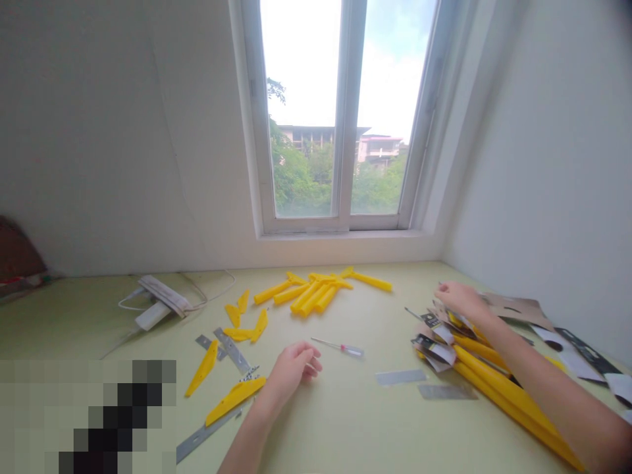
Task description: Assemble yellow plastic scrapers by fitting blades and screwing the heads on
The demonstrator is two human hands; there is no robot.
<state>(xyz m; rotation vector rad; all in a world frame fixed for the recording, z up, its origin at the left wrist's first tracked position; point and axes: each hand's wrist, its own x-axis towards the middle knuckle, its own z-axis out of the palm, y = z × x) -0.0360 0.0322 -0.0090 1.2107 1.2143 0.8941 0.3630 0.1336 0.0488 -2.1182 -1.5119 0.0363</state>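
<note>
My left hand [296, 367] rests on the table, its fingers loosely bent and apart with nothing visible in them. Just beyond it lies a screwdriver [340, 347] with a clear handle. To its left are a yellow plastic blade-shaped piece [234, 400], small screws [251, 375] and a slotted metal strip [232, 350]. My right hand [459, 299] is raised over the pile at the right, fingertips pinched together; whatever they hold is too small to make out. Below it are long yellow poles [513, 401] with printed card labels [434, 349] at their ends.
Several yellow handle pieces [316, 294] lie grouped below the window [340, 131]. Two flat metal plates [401, 377] sit in front of the labels. A white power strip [162, 299] with cables is at the left. Card sheets [518, 309] lie along the right wall.
</note>
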